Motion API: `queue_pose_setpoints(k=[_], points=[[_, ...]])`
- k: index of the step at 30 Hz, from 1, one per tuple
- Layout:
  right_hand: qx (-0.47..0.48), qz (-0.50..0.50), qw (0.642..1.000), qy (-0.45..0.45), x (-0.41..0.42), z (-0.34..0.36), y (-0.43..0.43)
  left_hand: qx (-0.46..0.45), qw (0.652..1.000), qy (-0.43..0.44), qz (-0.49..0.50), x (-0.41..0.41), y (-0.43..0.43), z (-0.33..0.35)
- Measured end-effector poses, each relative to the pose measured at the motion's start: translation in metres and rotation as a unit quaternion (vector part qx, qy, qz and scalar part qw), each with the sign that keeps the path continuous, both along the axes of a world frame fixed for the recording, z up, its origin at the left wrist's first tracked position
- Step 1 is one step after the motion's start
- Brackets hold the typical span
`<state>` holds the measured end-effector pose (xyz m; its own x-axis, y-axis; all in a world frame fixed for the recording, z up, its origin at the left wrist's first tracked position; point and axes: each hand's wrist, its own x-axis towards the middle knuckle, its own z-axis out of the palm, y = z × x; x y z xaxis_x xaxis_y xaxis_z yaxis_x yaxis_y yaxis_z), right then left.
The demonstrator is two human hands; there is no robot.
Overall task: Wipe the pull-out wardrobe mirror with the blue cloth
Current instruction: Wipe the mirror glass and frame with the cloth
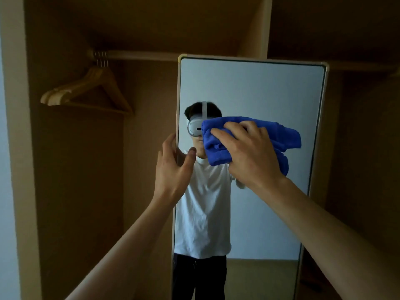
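Two hands are at work on the mirror point(249, 87). The left hand point(173, 169) grips its left frame edge, fingers behind and thumb in front, steadying it. The right hand point(249, 152) curls its fingers over the bunched blue cloth point(281, 137) and presses it to the glass in the upper half. No streaks show, so I cannot tell what is already wiped; wiping looks under way. Bare glass lies above up to the top rim and far below. The cloth's tail is near the right frame. The hangers point(86, 92) hang well apart.
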<state>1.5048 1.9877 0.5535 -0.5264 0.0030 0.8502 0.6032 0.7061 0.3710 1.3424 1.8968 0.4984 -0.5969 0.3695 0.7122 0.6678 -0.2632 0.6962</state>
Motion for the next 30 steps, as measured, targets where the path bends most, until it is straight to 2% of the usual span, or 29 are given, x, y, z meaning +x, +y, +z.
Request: queue_pose_setpoints(k=[14,22,30], points=[[-0.06,0.001,0.997,-0.041,0.006,-0.098,-0.006,-0.042,0.995,-0.088,-0.016,0.011,-0.009,-0.079],[-0.076,-0.009,0.996,-0.054,0.007,-0.143,-0.009,-0.051,0.993,-0.109,-0.01,0.015,-0.011,-0.122],[-0.106,-0.003,0.992,-0.07,0.003,-0.217,-0.011,-0.073,0.987,-0.137,-0.031,0.009,-0.015,-0.173]])
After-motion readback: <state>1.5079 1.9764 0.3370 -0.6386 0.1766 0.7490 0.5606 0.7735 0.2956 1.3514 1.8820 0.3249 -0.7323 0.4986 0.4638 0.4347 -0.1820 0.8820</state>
